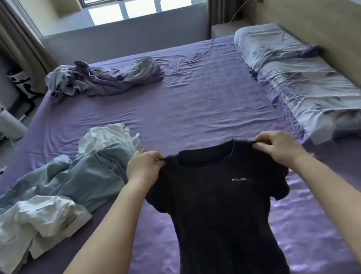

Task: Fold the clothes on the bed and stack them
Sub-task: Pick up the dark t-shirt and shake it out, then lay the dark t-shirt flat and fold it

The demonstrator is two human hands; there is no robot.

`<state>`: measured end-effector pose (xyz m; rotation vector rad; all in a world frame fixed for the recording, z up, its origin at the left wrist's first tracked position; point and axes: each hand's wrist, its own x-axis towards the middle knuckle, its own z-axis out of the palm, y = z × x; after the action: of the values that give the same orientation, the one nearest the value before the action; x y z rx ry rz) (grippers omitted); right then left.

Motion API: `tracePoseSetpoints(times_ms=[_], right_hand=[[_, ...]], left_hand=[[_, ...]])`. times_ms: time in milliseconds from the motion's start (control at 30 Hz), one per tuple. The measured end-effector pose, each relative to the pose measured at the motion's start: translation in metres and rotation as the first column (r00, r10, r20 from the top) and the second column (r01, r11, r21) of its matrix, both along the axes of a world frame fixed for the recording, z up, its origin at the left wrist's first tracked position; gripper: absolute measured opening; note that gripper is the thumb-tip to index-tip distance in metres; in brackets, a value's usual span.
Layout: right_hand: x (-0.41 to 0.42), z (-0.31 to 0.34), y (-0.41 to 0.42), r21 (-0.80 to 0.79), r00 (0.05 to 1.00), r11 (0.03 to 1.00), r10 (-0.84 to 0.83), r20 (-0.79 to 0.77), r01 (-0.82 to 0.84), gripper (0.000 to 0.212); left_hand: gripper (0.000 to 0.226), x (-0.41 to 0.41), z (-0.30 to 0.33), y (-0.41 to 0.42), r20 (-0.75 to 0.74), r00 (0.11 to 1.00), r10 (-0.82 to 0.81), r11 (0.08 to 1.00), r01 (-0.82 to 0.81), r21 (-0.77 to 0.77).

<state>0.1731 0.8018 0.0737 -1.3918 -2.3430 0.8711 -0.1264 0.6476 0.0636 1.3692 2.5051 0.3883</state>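
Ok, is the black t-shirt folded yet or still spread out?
Spread out, unfolded: black t-shirt shows full length, left hand and right hand pinching its shoulders.

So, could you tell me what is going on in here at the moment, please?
A person is holding up a black T-shirt over the purple bed, the left hand and right hand each pinching a shoulder. It is not folded yet. Light jeans and white garments lie crumpled to the left, with no stack visible.

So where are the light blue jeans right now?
In the head view the light blue jeans lie crumpled on the left side of the bed, between two white garments, just left of the left hand.
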Motion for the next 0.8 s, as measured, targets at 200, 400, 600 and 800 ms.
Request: tracePoseSetpoints(times_ms=[200,400,600,800], right_hand=[[-0.035,-0.075,0.047,-0.041,0.99,0.998,-0.05,0.135,0.056,0.014],[-0.061,-0.131,0.095,0.05,0.982,0.994,-0.109,0.155,0.102,0.017],[-0.076,-0.175,0.14,0.359,0.968,0.932,-0.13,0.216,0.045,0.008],[-0.095,-0.219,0.182,0.504,0.97,0.864,-0.127,0.209,0.005,0.008]], left_hand=[[0.009,0.009,-0.063,0.054,0.685,0.628,0.369,0.888,-0.455,-0.061],[0.013,-0.003,-0.113,0.102,0.512,0.71,0.483,0.838,-0.544,-0.035],[0.022,-0.021,-0.145,0.145,-0.026,0.919,0.393,0.919,-0.393,-0.017],[0.026,-0.051,-0.188,0.188,-0.147,0.938,0.314,0.948,-0.319,-0.01]])
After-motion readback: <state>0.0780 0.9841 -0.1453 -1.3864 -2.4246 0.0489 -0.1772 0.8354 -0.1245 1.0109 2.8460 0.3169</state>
